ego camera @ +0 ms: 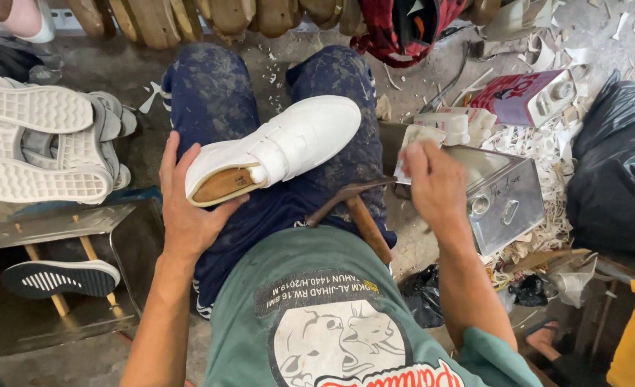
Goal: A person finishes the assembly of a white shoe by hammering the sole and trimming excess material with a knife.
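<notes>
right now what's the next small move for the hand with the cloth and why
Probably bring the right hand with its pale cloth across to the white shoe. The left hand steadies the shoe at its heel on the lap, while the cloth sits apart, above the metal can.

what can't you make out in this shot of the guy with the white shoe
- Head view: the heel of the white shoe is covered by the left hand.
- What the right hand pinches is motion-blurred; only a pale scrap shows.
- The hammer handle's end is hidden by the green shirt.
- The top edge cuts off the wooden shoe forms.
- The metal can contents are not visible.
</notes>
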